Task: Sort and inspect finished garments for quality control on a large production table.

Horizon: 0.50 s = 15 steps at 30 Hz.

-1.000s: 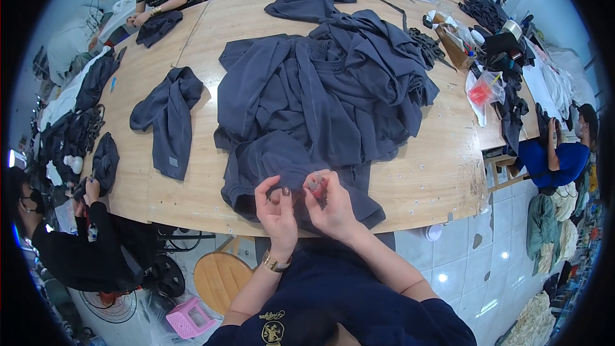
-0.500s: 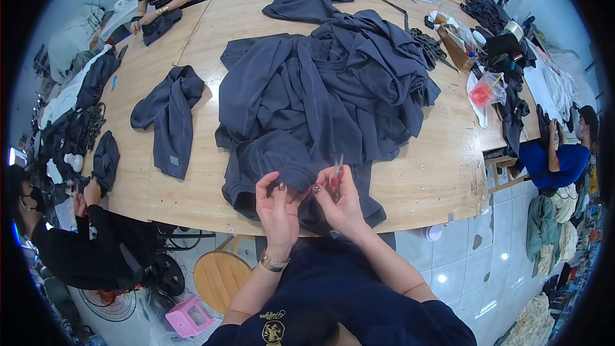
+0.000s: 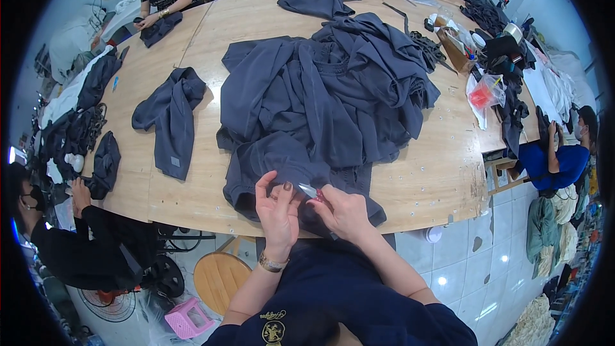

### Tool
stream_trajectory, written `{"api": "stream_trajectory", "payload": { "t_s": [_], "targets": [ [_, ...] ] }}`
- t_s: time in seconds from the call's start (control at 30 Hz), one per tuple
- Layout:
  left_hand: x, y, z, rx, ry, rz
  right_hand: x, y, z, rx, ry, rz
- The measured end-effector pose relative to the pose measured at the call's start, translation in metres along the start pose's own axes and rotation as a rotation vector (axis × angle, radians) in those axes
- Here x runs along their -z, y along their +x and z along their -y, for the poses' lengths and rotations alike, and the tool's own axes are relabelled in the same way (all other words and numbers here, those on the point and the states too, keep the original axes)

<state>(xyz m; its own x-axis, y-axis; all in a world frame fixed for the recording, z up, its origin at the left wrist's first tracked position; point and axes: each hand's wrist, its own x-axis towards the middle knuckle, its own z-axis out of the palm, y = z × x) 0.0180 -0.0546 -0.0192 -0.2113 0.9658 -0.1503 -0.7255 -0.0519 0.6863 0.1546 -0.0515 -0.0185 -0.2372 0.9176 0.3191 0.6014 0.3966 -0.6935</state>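
Observation:
At the near edge of the table, my left hand (image 3: 278, 213) pinches the edge of a dark navy garment (image 3: 277, 155), its thumb and fingertips together. Close beside it, my right hand (image 3: 348, 213) grips a pair of small thread snips (image 3: 309, 191) with red handles. Their silver blades point left at the cloth by my left fingertips. Whether the blades touch the cloth or a thread, I cannot tell. Beyond both hands spreads a large heap of navy garments (image 3: 333, 99) with elastic waistbands, partly under the garment I hold.
A separate navy garment (image 3: 173, 125) lies on the wooden table (image 3: 426, 182) to the left. Co-workers handle dark cloth at the far side and left. Right of the heap stand a brown box (image 3: 453, 50) and a bag with red contents (image 3: 485, 93). A round stool (image 3: 221, 282) is below.
My right hand has turned, swinging the snips from upright to pointing left toward my left fingers. Across the table, a co-worker's cloth has shifted right.

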Motion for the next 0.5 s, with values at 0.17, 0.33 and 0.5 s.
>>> {"api": "stream_trajectory", "payload": {
  "t_s": [0.17,0.33,0.5],
  "targets": [
    [0.001,-0.001,0.001,-0.017,0.020,0.014,0.001,0.002,0.001,0.007,-0.031,0.010],
    [0.001,0.000,0.000,-0.039,0.025,0.063,-0.003,0.001,-0.003,0.026,0.043,-0.082],
    [-0.003,-0.002,-0.003,0.051,-0.031,0.097,-0.011,0.006,0.002,-0.094,0.316,-0.217]
  ]
}}
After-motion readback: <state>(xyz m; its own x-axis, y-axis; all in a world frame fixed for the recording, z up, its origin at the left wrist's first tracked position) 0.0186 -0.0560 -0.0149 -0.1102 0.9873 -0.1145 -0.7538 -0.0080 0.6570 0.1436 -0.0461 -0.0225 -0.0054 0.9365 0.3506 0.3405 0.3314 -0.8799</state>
